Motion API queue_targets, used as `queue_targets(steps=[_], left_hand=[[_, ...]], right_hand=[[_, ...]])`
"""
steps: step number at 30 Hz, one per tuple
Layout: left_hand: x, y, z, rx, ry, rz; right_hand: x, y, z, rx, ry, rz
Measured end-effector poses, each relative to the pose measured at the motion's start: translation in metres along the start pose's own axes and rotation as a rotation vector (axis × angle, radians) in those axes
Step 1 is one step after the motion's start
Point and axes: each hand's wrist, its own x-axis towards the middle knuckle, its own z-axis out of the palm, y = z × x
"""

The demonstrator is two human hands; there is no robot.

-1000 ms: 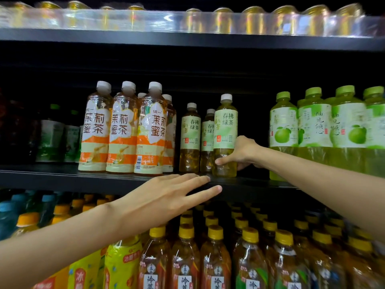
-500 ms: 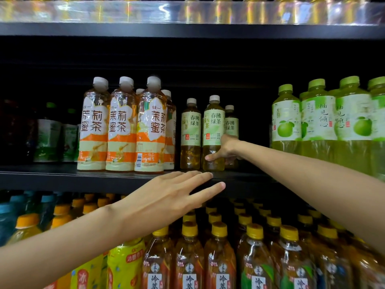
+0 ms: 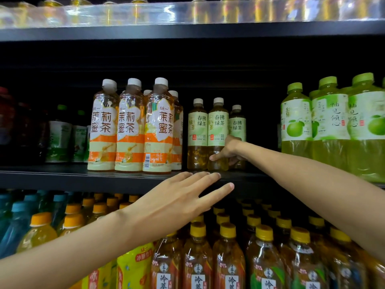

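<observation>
Three small green tea bottles with white caps stand on the middle shelf [image 3: 62, 178]. My right hand [image 3: 228, 152] grips the lower part of the middle green tea bottle [image 3: 217, 126], thumb on its front and fingers curled behind it. That bottle stands upright, close beside the left green tea bottle [image 3: 197, 130]. A third green tea bottle [image 3: 237, 124] stands farther back to the right, partly hidden by my hand. My left hand [image 3: 183, 199] hovers flat in front of the shelf edge with straight fingers, holding nothing.
Tall orange-labelled jasmine tea bottles [image 3: 129, 130] stand left of the green teas. Large green pomelo drink bottles [image 3: 331, 126] fill the right, with a dark gap between. Yellow-capped bottles [image 3: 227, 257] crowd the lower shelf. Cans [image 3: 208, 11] line the top shelf.
My right hand slid the gripped green tea bottle leftward and back, up against the left one. My left hand stayed in front of the shelf edge.
</observation>
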Motion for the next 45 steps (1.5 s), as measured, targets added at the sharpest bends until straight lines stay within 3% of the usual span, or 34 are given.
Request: queue_targets(steps=[11, 14, 18, 21, 27, 35, 40, 45], left_hand=[[0.000, 0.005, -0.010, -0.029, -0.061, -0.050], [-0.009, 0.004, -0.028, -0.020, -0.073, -0.125], [-0.048, 0.000, -0.052, 0.073, -0.094, -0.286], [-0.091, 0.004, -0.067, 0.158, -0.164, -0.418], [-0.192, 0.028, -0.114, 0.271, -0.443, -0.614], [-0.329, 0.072, -0.226, 0.420, -0.772, -0.853], [-0.400, 0.095, -0.279, 0.454, -0.872, -0.992], [-0.490, 0.109, -0.320, 0.500, -0.907, -1.098]], right_hand=[[-0.033, -0.002, -0.016, -0.043, -0.001, -0.087], [-0.073, -0.009, -0.031, -0.135, 0.177, -0.283], [-0.144, -0.008, -0.016, -0.085, 0.271, -0.646], [-0.188, -0.006, 0.022, -0.043, 0.270, -0.888], [-0.250, -0.034, 0.127, 0.080, 0.185, -1.170], [-0.353, -0.114, 0.258, 0.241, -0.064, -1.374], [-0.414, -0.161, 0.321, 0.321, -0.231, -1.402], [-0.466, -0.211, 0.388, 0.323, -0.263, -1.452]])
